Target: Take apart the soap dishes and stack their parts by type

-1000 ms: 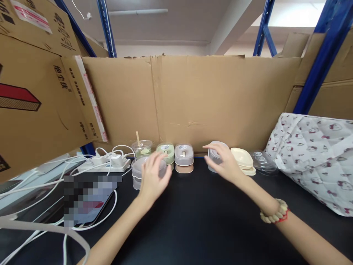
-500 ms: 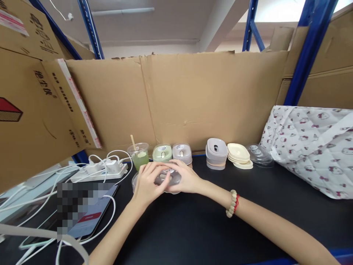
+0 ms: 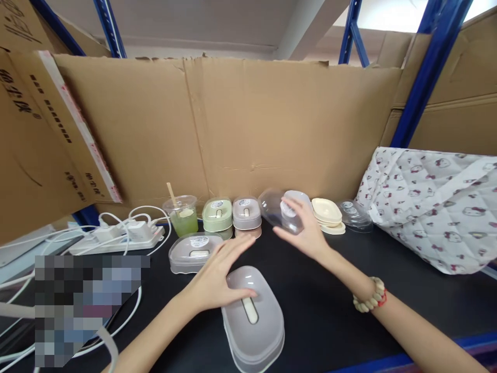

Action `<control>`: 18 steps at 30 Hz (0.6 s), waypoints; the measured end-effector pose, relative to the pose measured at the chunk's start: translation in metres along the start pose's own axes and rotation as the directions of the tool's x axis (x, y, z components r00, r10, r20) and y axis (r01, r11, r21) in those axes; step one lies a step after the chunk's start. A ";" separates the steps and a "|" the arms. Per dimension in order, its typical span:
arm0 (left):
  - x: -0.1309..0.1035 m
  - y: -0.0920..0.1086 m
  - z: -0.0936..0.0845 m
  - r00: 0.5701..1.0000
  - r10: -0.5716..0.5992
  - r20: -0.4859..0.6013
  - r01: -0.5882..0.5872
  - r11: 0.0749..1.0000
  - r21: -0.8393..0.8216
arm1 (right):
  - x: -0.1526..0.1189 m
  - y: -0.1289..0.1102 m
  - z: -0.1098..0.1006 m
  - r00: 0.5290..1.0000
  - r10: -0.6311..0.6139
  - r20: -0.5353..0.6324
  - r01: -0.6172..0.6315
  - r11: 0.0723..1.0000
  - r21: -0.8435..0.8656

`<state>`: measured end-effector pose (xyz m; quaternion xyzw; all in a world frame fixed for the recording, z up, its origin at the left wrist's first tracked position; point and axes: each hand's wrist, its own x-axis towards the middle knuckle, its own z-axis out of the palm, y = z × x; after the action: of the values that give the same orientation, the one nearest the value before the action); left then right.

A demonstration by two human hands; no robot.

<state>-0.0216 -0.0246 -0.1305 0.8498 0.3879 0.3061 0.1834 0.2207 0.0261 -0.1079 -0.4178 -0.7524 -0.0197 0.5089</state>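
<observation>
The left hand's (image 3: 213, 282) fingers spread open over the grey box (image 3: 259, 339) near the desk's (image 3: 330, 311) front edge; the right hand's (image 3: 311, 235) fingers apparently grip a clear lid (image 3: 271, 207), whose handling calls for steady pinching.

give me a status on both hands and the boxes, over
Left hand open, thumb over front grey box. Right hand at clear lid, grip unclear. Second grey box close behind left hand.

Bright overhead light — soft glare on glossy lids, wide-angle stretch toward the edges.
</observation>
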 end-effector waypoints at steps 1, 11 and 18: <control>-0.001 0.000 0.003 0.998 0.053 0.042 -0.053 0.999 -0.014 | 0.006 0.011 -0.010 0.995 0.016 -0.098 -0.026 0.995 -0.093; -0.006 0.012 0.020 0.990 -0.009 0.137 0.031 0.986 -0.161 | 0.004 0.122 -0.084 0.802 0.412 -0.433 -0.587 0.680 -0.440; -0.005 0.015 0.038 0.983 -0.168 -0.069 0.154 0.972 -0.176 | 0.004 0.127 -0.064 0.837 0.382 -0.391 -0.537 0.705 -0.462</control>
<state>0.0097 -0.0406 -0.1526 0.7833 0.4353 0.3575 0.2631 0.3504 0.0826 -0.1241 -0.7159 -0.5084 -0.1640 0.4496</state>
